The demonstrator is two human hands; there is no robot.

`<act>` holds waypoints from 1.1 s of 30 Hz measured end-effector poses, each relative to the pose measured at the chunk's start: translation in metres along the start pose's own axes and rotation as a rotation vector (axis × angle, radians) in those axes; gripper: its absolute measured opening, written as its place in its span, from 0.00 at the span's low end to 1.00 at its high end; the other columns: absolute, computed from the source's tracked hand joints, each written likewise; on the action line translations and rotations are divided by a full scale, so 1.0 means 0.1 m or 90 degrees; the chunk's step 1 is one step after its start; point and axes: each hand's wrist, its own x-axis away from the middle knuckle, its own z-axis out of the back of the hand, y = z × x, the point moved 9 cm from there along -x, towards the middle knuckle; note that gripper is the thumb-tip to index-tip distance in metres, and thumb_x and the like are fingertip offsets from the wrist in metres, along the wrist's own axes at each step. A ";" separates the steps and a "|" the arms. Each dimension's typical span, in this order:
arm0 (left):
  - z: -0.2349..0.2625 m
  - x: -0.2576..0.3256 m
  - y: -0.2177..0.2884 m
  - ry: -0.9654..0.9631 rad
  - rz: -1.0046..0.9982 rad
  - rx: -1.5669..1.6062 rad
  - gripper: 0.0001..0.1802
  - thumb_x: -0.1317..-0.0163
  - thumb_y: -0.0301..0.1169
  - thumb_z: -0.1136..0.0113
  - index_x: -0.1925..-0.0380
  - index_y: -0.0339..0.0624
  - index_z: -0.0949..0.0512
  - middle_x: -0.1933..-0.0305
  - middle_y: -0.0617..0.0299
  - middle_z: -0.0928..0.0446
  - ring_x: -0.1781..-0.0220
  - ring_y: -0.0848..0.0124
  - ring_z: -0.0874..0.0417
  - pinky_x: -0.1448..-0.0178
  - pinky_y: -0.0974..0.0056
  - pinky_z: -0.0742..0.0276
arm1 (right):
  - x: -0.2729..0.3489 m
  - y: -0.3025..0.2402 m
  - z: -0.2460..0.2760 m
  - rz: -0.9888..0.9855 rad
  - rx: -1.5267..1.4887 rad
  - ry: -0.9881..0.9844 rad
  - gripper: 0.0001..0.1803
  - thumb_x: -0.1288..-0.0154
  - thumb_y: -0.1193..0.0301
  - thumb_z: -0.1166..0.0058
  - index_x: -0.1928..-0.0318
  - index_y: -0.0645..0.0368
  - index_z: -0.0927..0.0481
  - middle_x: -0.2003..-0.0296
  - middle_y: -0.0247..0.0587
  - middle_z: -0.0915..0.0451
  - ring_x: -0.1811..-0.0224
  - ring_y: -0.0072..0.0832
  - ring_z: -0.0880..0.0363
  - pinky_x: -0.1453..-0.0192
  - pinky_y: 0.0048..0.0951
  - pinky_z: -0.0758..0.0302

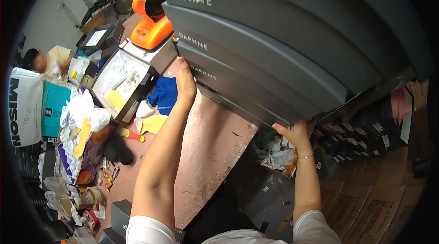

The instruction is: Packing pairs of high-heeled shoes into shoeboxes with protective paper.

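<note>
Boxes [260, 56]: tall stack of dark grey ones, rising between and above both hands, hogging most of the upper right.
Left hand [186, 82]: partly open against the stack's left end, thumb pointing up; the fingers are hidden, so can't tell how far they wrap.
Right hand [297, 135]: low at the right end, thumb spread along the bottom edge, the rest tucked out of sight, probably underneath.
Why that hold: one hand per end likely stops the pile sliding apart, since I see nothing tying it together. Can't tell if the counter [206, 143] takes any weight.
Facing: lettered long side toward the person, letters right way up, so lids are probably on top.
Long axis: roughly left hand to right hand, sloping down to the right as seen here.
Blue cloth [165, 93]: crumpled just left of the left hand.
Orange gadget [153, 34]: on a white box [160, 59] beyond the left hand, maybe parked there to save room.
Scraps [279, 155]: just below the right hand, past the counter's edge, handy for litter I'd guess.
Box rows [356, 139]: right of the right hand, labels outward, presumably for easy reading.
</note>
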 end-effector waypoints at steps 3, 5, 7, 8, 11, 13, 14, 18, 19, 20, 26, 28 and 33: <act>-0.01 0.02 0.04 -0.023 0.023 0.043 0.40 0.36 0.71 0.69 0.67 0.41 0.30 0.71 0.65 0.35 0.65 0.73 0.33 0.51 0.64 0.33 | 0.06 0.17 0.04 0.032 0.042 0.025 0.47 0.56 0.56 0.27 0.38 0.61 0.35 0.37 0.55 0.39 0.35 0.47 0.40 0.32 0.42 0.41; -0.03 0.09 0.18 -0.039 0.042 -0.031 0.43 0.36 0.71 0.69 0.57 0.38 0.27 0.63 0.62 0.29 0.57 0.70 0.31 0.44 0.62 0.35 | 0.10 0.27 0.09 0.039 0.057 0.017 0.60 0.55 0.49 0.28 0.29 0.60 0.49 0.30 0.58 0.52 0.27 0.49 0.52 0.27 0.43 0.48; 0.11 0.09 0.37 -0.002 -0.022 -0.013 0.50 0.36 0.71 0.71 0.31 0.37 0.44 0.30 0.49 0.41 0.26 0.59 0.44 0.27 0.54 0.50 | 0.04 -0.14 0.22 0.110 0.041 0.070 0.66 0.55 0.42 0.31 0.27 0.62 0.57 0.28 0.58 0.55 0.25 0.48 0.56 0.25 0.43 0.52; 0.01 0.11 0.67 0.010 -0.081 0.045 0.50 0.37 0.71 0.72 0.29 0.40 0.48 0.27 0.49 0.46 0.24 0.58 0.50 0.26 0.52 0.54 | 0.03 -0.39 0.35 0.111 -0.129 0.110 0.72 0.56 0.33 0.38 0.27 0.65 0.66 0.26 0.57 0.61 0.23 0.46 0.62 0.24 0.42 0.56; -0.04 0.12 1.44 -0.049 -0.096 0.039 0.45 0.35 0.68 0.65 0.28 0.51 0.50 0.26 0.53 0.46 0.23 0.59 0.50 0.25 0.53 0.55 | -0.01 -0.98 0.81 0.170 -0.164 0.283 0.73 0.57 0.31 0.40 0.27 0.65 0.65 0.27 0.57 0.59 0.23 0.46 0.61 0.24 0.40 0.56; -0.23 0.04 1.53 -0.196 -0.003 0.196 0.44 0.31 0.63 0.65 0.31 0.35 0.45 0.29 0.52 0.41 0.28 0.63 0.42 0.27 0.61 0.50 | -0.17 -1.08 0.79 0.211 -0.096 0.228 0.68 0.54 0.34 0.39 0.27 0.65 0.59 0.30 0.57 0.50 0.26 0.46 0.52 0.26 0.40 0.52; -0.18 -0.07 1.40 -0.174 -0.024 0.151 0.44 0.32 0.64 0.63 0.32 0.37 0.41 0.31 0.54 0.38 0.30 0.64 0.40 0.28 0.61 0.49 | -0.23 -1.09 0.73 0.200 -0.056 0.196 0.66 0.53 0.35 0.38 0.28 0.65 0.57 0.31 0.57 0.48 0.27 0.46 0.50 0.27 0.41 0.50; -0.16 -0.06 1.45 -0.104 -0.090 0.058 0.41 0.32 0.64 0.63 0.39 0.36 0.35 0.38 0.51 0.32 0.34 0.64 0.37 0.29 0.60 0.48 | -0.29 -1.26 0.75 0.225 0.024 0.195 0.53 0.46 0.45 0.38 0.32 0.67 0.47 0.39 0.56 0.38 0.36 0.47 0.38 0.33 0.41 0.41; -0.15 -0.04 1.44 -0.109 -0.102 0.055 0.41 0.32 0.64 0.63 0.40 0.36 0.35 0.39 0.51 0.32 0.35 0.64 0.36 0.29 0.60 0.47 | -0.27 -1.23 0.75 0.217 0.046 0.190 0.51 0.46 0.46 0.39 0.33 0.67 0.46 0.41 0.56 0.37 0.37 0.47 0.37 0.34 0.41 0.40; -0.14 -0.03 1.44 -0.114 -0.113 0.051 0.41 0.32 0.64 0.64 0.41 0.36 0.35 0.41 0.51 0.31 0.36 0.64 0.35 0.30 0.60 0.46 | -0.26 -1.23 0.76 0.216 0.042 0.215 0.48 0.44 0.47 0.41 0.35 0.68 0.43 0.44 0.57 0.35 0.40 0.50 0.35 0.35 0.42 0.38; -0.07 0.03 1.62 -0.065 -0.140 0.028 0.42 0.32 0.65 0.65 0.39 0.35 0.36 0.42 0.50 0.30 0.37 0.62 0.34 0.31 0.61 0.46 | -0.20 -1.24 0.99 0.249 0.082 0.206 0.56 0.42 0.36 0.50 0.31 0.72 0.49 0.33 0.61 0.43 0.29 0.48 0.45 0.28 0.40 0.47; -0.13 0.10 2.21 -0.088 -0.290 0.075 0.40 0.31 0.62 0.65 0.37 0.37 0.37 0.39 0.55 0.33 0.35 0.65 0.37 0.29 0.62 0.49 | -0.15 -1.42 1.18 0.243 0.015 0.283 0.65 0.49 0.29 0.50 0.29 0.71 0.53 0.29 0.58 0.49 0.25 0.44 0.54 0.25 0.39 0.52; -0.24 0.04 2.48 -0.081 -0.309 -0.097 0.36 0.30 0.56 0.58 0.36 0.36 0.39 0.43 0.47 0.29 0.38 0.59 0.30 0.34 0.61 0.39 | -0.24 -1.88 1.01 0.294 0.087 0.268 0.63 0.52 0.47 0.31 0.30 0.72 0.56 0.30 0.58 0.47 0.28 0.45 0.47 0.27 0.39 0.47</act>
